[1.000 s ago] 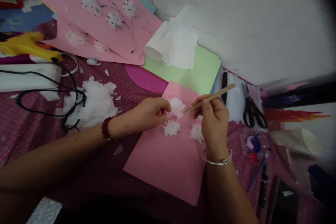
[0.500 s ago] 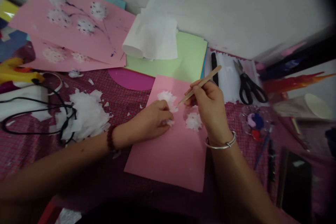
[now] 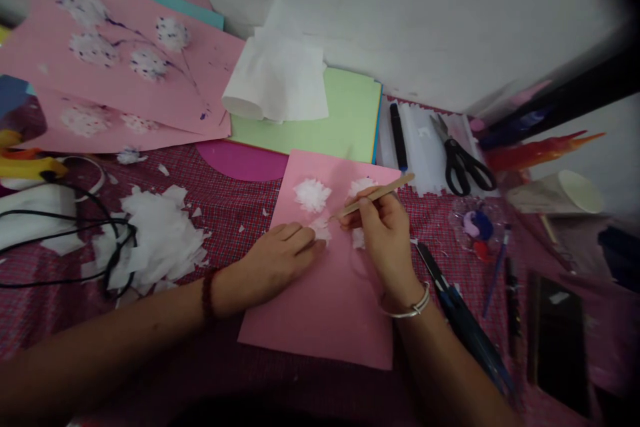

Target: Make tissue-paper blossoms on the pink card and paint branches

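A sheet of pink paper [image 3: 320, 307] lies in front of me, with fluffy white paper flowers on it. One paper flower [image 3: 312, 195] sits at the upper left, while others are partly covered by my hands. My right hand [image 3: 383, 227] is closed around a flat wooden craft stick [image 3: 387, 189]. The stick slants down to the left, its lower tip at the middle white flower [image 3: 321, 228]. Lying on the sheet, my left hand [image 3: 280, 257] has its fingers stretched out, fingertips beside that same flower. Whether they touch it is unclear.
White paper scraps [image 3: 160, 237] are heaped left, beside a black cable [image 3: 120, 220] and a yellow glue gun [image 3: 30, 163]. Finished pink sheets [image 3: 210, 80] and a white paper roll [image 3: 275, 83] lie behind. Scissors [image 3: 463, 163], a paint palette [image 3: 473, 230] and a cutter knife [image 3: 460, 320] are right.
My left hand has moved down and left, uncovering the upper-left flower, and its fingers have straightened. My right hand has lowered with the stick, its tip shifting to the middle flower.
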Tool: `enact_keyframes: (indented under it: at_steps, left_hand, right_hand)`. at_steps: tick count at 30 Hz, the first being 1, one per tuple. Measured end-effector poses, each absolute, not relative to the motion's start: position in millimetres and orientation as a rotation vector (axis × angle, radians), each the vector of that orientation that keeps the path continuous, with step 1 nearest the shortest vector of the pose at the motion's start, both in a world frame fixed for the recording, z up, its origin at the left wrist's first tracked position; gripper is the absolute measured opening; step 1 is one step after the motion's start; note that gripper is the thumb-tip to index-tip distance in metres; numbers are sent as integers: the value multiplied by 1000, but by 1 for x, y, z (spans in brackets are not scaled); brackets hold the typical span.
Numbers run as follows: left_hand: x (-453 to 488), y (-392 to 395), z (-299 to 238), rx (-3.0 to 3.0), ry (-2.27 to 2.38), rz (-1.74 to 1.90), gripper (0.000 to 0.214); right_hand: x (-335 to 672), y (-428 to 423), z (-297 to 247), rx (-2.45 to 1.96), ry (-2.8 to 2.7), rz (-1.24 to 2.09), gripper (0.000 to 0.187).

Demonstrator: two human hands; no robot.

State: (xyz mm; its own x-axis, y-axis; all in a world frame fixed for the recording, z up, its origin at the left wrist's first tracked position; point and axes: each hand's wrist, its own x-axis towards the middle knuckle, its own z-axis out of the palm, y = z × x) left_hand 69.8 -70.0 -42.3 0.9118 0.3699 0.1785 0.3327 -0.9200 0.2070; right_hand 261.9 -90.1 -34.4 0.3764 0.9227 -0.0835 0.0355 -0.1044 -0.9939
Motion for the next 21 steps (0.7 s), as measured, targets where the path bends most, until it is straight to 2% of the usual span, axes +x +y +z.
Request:
enact_keyframes:
  at_steps: [7,10,13,16,21]
  left_hand:
    - [70,-71,-43,2877,563,350,23]
    - [70,-72,-43,2805,617,493,25]
    - [70,-67,-41,2508,795,721,17]
    - [71,-57,-42,2087,1000,775,4]
    - [73,-45,-49,1888,1037,780,6]
  right_hand:
    - [259,-94,-34,-1504,-1195,928,9]
    - [258,-94,-35,-1513,-1257,906,9]
    - [257,-94,-34,-1507,-1281,919,8]
    - [256,-94,-34,-1516,-1313,926,8]
    - [252,-95,-34,-1564,-1367,917,7]
